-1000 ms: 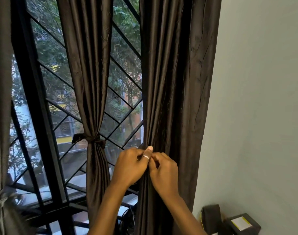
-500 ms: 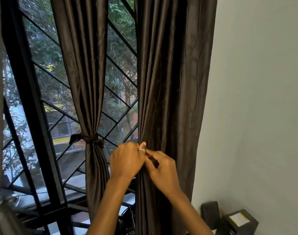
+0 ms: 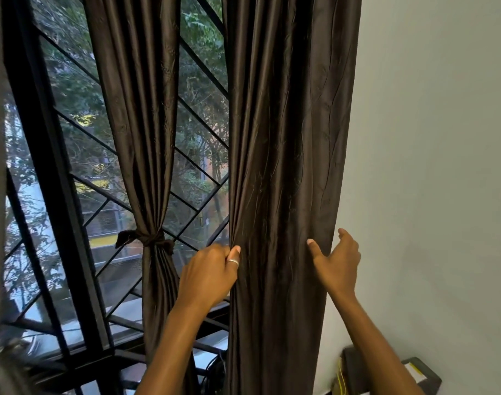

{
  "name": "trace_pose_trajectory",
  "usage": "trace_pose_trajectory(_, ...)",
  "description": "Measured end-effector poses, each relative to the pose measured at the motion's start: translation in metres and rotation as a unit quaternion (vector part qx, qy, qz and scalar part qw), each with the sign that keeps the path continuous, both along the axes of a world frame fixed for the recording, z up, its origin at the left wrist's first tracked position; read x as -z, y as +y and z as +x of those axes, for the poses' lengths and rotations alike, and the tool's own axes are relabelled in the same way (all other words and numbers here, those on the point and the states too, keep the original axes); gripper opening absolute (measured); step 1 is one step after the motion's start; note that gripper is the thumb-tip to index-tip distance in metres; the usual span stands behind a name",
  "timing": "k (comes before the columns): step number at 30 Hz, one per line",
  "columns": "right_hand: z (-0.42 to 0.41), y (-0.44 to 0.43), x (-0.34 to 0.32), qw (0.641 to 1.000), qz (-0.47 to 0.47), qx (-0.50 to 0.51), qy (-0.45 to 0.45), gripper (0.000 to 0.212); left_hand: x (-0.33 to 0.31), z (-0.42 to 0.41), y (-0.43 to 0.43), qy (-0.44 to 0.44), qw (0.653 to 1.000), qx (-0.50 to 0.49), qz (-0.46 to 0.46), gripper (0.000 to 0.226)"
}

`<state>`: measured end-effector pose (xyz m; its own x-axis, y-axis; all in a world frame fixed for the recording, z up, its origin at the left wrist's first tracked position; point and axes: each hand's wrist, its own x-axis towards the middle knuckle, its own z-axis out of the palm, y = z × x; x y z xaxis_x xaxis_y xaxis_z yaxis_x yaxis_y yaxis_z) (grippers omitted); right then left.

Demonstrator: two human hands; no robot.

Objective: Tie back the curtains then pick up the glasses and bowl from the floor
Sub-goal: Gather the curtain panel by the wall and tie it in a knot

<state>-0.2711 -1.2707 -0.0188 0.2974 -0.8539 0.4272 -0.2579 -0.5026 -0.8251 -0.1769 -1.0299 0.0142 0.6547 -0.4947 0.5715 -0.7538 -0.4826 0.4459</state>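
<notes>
Your left hand grips the left edge of the loose curtain. The fingers are curled round a gathered fold and the thumb, which wears a ring, lies against the front of the cloth. Your right hand is spread wide at the curtain's right edge: the thumb rests on the front of the fabric, while the fingers reach past the edge, loosely bent, in front of the wall. You cannot tell from here whether those fingers touch the back of the cloth. The two hands are well apart, at about the same height, with the width of the dark brown curtain between them. This curtain hangs full and untied, just beside the wall on the right side of the window. To its left, the tied curtain is cinched at its waist by a knotted tie of the same fabric and hangs in front of the black window grille. Trees and buildings show through the glass. In the lower right corner, below your right forearm, a dark box stands against the wall, with yellow wires beside it.
</notes>
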Motion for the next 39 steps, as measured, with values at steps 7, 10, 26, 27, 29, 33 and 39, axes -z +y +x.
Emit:
trace_pose_trajectory(7,-0.008,-0.027,0.0,0.997,-0.041,-0.062,0.023,0.021,0.003,0.028,0.018,-0.003,1.0,0.002,-0.026,0.052)
trace_pose_trajectory(10,-0.014,-0.041,-0.003,0.997,-0.042,-0.043,0.038,0.018,0.003,0.043,0.029,-0.001,0.999,-0.031,-0.035,0.054)
trace_pose_trajectory(26,-0.011,0.061,0.017,0.974,-0.134,-0.173,-0.061,0.007,0.004,0.0,-0.017,-0.046,0.999,-0.013,0.008,0.051)
trace_pose_trajectory(27,-0.006,0.069,0.017,0.971,-0.133,-0.188,-0.065,0.005,0.006,-0.003,-0.022,-0.044,0.999,-0.002,0.004,0.05)
trace_pose_trajectory(29,0.0,0.083,0.018,0.966,-0.135,-0.207,-0.073,0.008,0.011,-0.005,-0.03,-0.043,0.999,0.024,-0.008,0.049)
trace_pose_trajectory(33,0.008,0.105,0.018,0.959,-0.129,-0.234,-0.095,0.012,0.02,-0.005,-0.036,-0.029,0.995,0.081,-0.039,0.044)
trace_pose_trajectory(39,0.013,0.12,0.024,0.957,-0.121,-0.24,-0.113,0.012,0.015,-0.005,-0.027,0.038,0.987,0.139,-0.072,0.041)
